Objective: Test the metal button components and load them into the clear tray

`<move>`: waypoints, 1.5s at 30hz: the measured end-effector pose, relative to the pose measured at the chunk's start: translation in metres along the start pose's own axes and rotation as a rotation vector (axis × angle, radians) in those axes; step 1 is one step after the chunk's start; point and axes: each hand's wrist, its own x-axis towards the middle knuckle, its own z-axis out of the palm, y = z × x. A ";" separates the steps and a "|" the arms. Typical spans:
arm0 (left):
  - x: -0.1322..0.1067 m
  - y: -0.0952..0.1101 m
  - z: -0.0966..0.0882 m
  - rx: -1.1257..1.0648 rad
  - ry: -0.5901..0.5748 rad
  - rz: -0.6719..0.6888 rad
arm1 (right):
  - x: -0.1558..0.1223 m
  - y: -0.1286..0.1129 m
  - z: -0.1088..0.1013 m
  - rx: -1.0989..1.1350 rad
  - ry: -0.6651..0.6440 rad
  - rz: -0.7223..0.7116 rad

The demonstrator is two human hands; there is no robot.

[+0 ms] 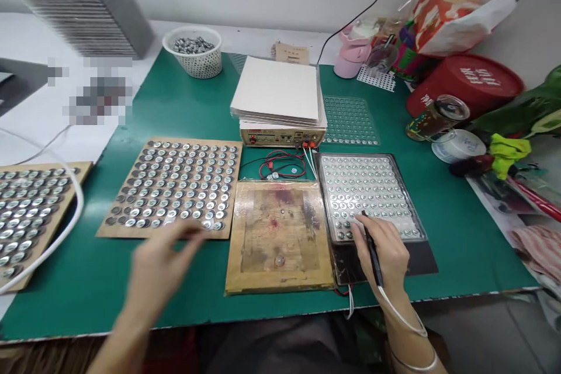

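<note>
My left hand [160,260], blurred by motion, is over the front edge of a brown board [116,231] carrying rows of small round metal parts [184,181]. Its thumb and index finger come together in a pinch; what is between them, if anything, is too smeared to see. In my right hand [385,248] is a black pen-like probe [373,251] with a white cable running back along the wrist. The probe's tip points at the lower rows of a clear tray [423,228] filled with similar round parts. Between the hands lies a stained wooden board [280,280] with one small round piece [279,260] near its front.
An electronic meter [283,136] with red and white leads stands behind, white sheets [276,90] stacked on top. A white basket [197,61] of metal parts is at back left. Another filled board [85,166] lies far left under a white tube. A cup [438,120] and red container [464,85] stand right.
</note>
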 end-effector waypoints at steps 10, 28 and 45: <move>-0.035 0.069 0.082 -0.165 -0.157 0.387 | -0.020 -0.078 0.029 0.659 -0.531 0.162; -0.031 0.071 0.078 -0.167 -0.166 0.346 | -0.017 -0.081 0.031 0.523 -0.593 0.104; 0.024 -0.015 -0.017 0.179 0.102 -0.085 | -0.019 -0.072 0.035 0.481 -0.581 0.046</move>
